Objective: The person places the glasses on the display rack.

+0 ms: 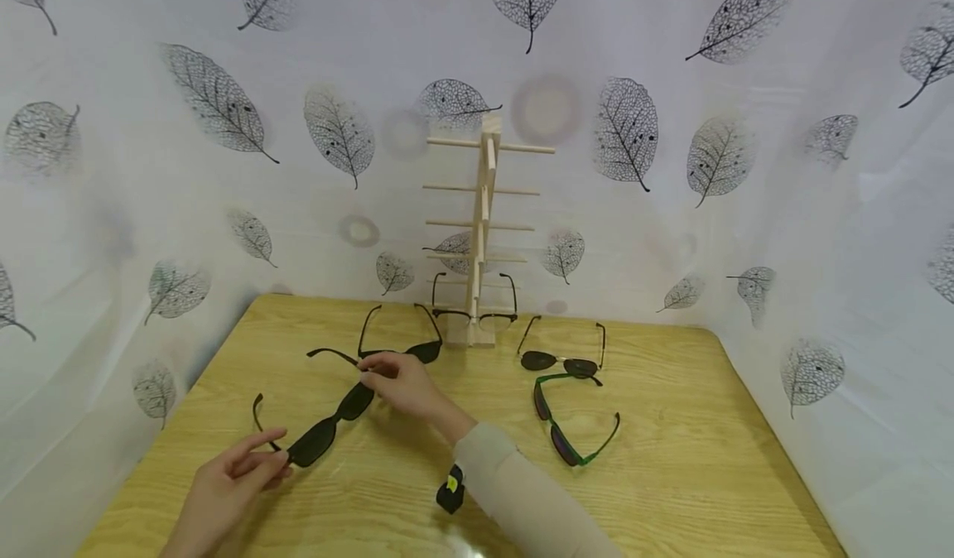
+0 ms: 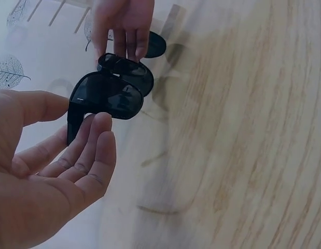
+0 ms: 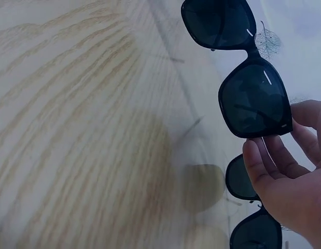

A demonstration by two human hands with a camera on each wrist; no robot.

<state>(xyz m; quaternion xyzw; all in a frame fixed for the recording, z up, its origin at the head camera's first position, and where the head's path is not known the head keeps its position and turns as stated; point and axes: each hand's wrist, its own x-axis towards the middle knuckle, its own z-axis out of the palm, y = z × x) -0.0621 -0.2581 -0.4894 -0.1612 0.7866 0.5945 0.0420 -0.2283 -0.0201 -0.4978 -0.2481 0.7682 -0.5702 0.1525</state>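
Head view: left hand (image 1: 234, 479) pinches one end of the held sunglasses (image 1: 313, 440), right hand (image 1: 406, 386) pinches the other. Held pair sits over left side of the wooden table (image 1: 671, 425), temples unfolded toward far left. Right hand partly blocks another black pair (image 1: 425, 352) just beyond. Far middle: wooden rack (image 1: 480, 227), half-rim glasses (image 1: 513, 318) at its base. Right of middle: aviators (image 1: 538, 361), green-framed sunglasses (image 1: 566, 446) just nearer. Sleeve (image 1: 514, 483) crosses the near middle; small black object (image 1: 450, 496) beside it. Leaf-print curtain (image 1: 402, 12) behind.

Left wrist view: left thumb and fingers at the frame's corner; right hand at far end, a dark lens showing past it.

Right wrist view: right fingers grip the lens corner; second dark pair below, partly covered by the hand.
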